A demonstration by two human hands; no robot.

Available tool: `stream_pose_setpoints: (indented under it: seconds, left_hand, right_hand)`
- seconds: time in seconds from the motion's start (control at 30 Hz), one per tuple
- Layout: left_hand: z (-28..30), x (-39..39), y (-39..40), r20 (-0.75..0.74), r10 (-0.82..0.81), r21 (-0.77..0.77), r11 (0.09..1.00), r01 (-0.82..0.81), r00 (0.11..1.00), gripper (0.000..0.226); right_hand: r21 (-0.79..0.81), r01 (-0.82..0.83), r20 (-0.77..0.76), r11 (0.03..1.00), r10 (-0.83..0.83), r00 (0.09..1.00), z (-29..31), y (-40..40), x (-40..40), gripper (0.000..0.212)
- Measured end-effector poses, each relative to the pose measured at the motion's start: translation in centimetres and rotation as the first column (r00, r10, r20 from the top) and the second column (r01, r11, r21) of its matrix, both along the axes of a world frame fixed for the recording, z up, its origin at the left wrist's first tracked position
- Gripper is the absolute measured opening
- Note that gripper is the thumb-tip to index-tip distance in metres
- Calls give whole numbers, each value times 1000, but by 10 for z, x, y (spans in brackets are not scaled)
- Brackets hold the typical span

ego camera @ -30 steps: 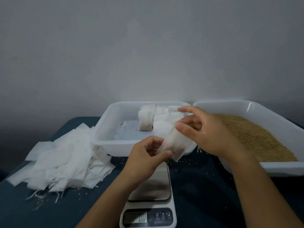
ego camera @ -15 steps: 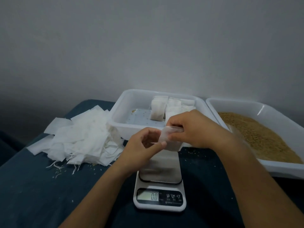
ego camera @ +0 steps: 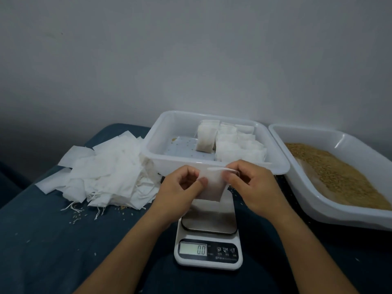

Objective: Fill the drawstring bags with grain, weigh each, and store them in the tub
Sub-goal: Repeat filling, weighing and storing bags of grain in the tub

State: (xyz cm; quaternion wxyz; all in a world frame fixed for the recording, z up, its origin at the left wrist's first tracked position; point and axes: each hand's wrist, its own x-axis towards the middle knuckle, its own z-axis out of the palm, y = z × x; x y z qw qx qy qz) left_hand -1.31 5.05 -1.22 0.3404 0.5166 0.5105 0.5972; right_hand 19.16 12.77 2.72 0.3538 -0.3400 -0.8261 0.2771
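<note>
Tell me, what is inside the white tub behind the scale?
The white tub holds filled bags at its right side and some loose grains on the bare floor. The near wall hides the front floor.

Dim, flat, cool indoor light, source not seen. Grey wall darkens toward the left corner. Soft shadows only. Small glare streak on grain tray rim. Wide-angle bending at edges. Mild softness overall; scale display readable, forearms at bottom blurry.
</note>
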Motion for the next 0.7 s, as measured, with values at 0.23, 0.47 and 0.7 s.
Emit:
stream_pose_setpoints:
  seconds: [0.23, 0.47, 0.7]
  left_hand:
    - [-4, -4, 0, -161, -60, 13, 998, 63, 985, 8]
    - [-14, -7, 3, -355, -16, -85, 996, -16, 935, 23]
    - [-18, -19, 7, -461, 101, -70, 986, -150, 881, 34]
  right_hand:
    - [92, 1, -51, 996, 4, 999, -20, -11, 4, 5]
    - [-91, 51, -12, 995, -53, 999, -38, -2, 5, 27]
    - [-87, 146, 157, 985, -131, 979, -45, 11, 12, 43]
